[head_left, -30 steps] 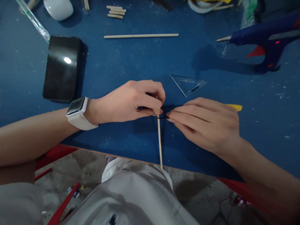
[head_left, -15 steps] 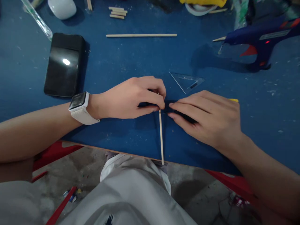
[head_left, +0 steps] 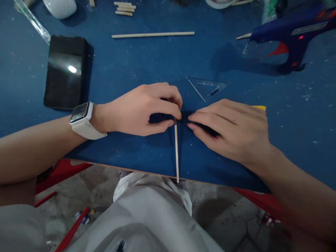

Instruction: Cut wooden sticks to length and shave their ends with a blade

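Note:
My left hand (head_left: 147, 110), with a white-strapped watch (head_left: 81, 117) on its wrist, pinches a thin wooden stick (head_left: 176, 154) between thumb and fingers. The stick lies on the blue table, its near end reaching past the front edge. My right hand (head_left: 228, 127) is closed on what looks like a utility knife; its yellow end (head_left: 259, 107) shows behind the knuckles. From the right fingertips a thin dark blade reaches to the stick beside my left fingertips. Most of the knife is hidden by the hand. A clear set square (head_left: 207, 87) lies just beyond both hands.
Farther back lie a long wooden stick (head_left: 153, 35) and several short sticks (head_left: 124, 8). A black phone-like device (head_left: 64, 71) rests at left, near a white mouse-like object (head_left: 60, 7). A blue glue gun (head_left: 286, 38) with a lit red light stands at right.
The view has shifted slightly. My right hand is a little farther right of my left hand than before. The left hand still pinches the stick.

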Available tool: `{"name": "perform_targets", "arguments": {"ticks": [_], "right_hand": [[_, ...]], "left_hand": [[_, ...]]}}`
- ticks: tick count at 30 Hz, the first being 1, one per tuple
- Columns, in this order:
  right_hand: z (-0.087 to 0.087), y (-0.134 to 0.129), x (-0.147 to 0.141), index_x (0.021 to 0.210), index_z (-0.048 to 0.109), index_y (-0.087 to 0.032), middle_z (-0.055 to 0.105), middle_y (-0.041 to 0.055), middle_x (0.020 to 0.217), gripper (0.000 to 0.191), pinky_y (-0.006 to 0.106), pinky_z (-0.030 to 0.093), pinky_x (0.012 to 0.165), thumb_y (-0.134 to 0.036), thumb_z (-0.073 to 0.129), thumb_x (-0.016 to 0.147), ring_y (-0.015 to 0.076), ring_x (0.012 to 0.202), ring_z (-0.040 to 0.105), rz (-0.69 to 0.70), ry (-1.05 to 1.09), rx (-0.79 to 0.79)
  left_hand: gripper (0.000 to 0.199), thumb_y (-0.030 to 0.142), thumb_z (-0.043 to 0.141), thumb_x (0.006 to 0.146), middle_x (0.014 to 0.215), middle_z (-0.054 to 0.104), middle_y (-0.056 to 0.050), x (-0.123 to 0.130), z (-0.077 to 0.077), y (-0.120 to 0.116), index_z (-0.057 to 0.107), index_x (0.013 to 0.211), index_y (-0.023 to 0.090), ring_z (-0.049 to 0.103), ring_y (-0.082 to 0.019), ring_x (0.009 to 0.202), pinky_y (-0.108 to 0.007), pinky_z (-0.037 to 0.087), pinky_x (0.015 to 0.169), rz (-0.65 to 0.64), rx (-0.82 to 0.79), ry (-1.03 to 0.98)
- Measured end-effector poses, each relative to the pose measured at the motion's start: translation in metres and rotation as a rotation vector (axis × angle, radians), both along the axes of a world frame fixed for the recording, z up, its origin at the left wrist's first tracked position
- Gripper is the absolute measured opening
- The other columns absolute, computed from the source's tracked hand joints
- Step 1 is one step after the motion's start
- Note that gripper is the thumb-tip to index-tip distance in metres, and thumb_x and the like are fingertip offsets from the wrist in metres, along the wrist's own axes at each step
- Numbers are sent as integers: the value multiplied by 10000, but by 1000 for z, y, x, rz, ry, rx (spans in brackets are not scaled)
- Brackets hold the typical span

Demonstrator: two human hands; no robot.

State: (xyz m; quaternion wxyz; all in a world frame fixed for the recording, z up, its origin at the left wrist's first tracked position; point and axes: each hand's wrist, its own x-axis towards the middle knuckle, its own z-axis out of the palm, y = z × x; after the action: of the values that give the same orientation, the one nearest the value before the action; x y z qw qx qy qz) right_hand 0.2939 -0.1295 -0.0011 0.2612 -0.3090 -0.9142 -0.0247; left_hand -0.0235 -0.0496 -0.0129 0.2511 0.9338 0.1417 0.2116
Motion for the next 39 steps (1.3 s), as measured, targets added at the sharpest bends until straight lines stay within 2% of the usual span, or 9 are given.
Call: {"name": "perform_targets", "arguments": {"ticks": [7,12,19,24,27,29,32,35,39], "right_hand": [[3,0,2,1182,859,-260,979,-7,1130,133,397,685,755,-135,904,1176,223,888,905,-10,-11,-1],[7,0,1,1168,864,-262,982,-6,1121,138,387,676,731,-136,921,1163,221,887,914,-9,-23,-4],[4,-2,-2,1101,866,-253,970,-10,1071,161,385,683,725,-109,916,1153,215,843,876,10,-9,8],[-4,-2,3,1206,883,-233,971,6,1128,162,382,694,788,-82,898,1150,225,911,863,37,36,16],[-7,-2,6,1258,879,-256,972,-2,1168,177,376,680,796,-110,905,1162,219,941,868,27,49,9],[-8,-3,7,1253,887,-282,973,-13,1184,181,379,676,788,-127,914,1162,217,950,875,10,39,-2],[-8,-4,8,1231,919,-310,977,-24,1197,194,398,679,764,-135,922,1146,224,954,888,-12,5,-11],[-8,-5,9,1236,951,-324,978,-16,1194,213,435,692,753,-145,936,1123,254,958,903,-22,-31,-17],[-7,-4,8,1252,966,-346,980,-16,1200,234,431,728,796,-148,927,1134,262,965,905,-24,-34,-41]], "left_hand": [[351,279,578,1360,1418,915,-55,2,0,-1,919,1285,313,899,-257,1322,-412,739,1134,9,55,39],[301,275,623,1363,1415,930,-74,3,-1,-1,913,1283,291,920,-247,1287,-370,737,1105,17,97,6],[327,310,610,1387,1383,910,-86,3,1,-1,905,1257,255,886,-239,1298,-377,736,1133,-4,128,39],[377,267,590,1387,1324,902,-93,4,6,-2,913,1201,211,838,-228,1210,-353,709,1032,-15,137,7],[385,251,585,1384,1321,908,-116,4,7,-2,920,1211,177,806,-233,1172,-370,692,987,-47,155,-8],[421,238,545,1391,1322,916,-112,5,7,-1,929,1225,195,815,-242,1170,-392,693,973,-47,165,7],[453,241,517,1387,1343,937,-95,6,5,1,949,1251,250,840,-275,1190,-453,710,1003,-46,201,44],[387,265,596,1370,1325,956,-65,5,3,3,959,1239,288,850,-316,1244,-515,701,1045,-42,240,27],[381,257,608,1371,1344,947,-91,6,5,6,968,1248,252,813,-312,1320,-510,709,1104,-69,229,24]]}}
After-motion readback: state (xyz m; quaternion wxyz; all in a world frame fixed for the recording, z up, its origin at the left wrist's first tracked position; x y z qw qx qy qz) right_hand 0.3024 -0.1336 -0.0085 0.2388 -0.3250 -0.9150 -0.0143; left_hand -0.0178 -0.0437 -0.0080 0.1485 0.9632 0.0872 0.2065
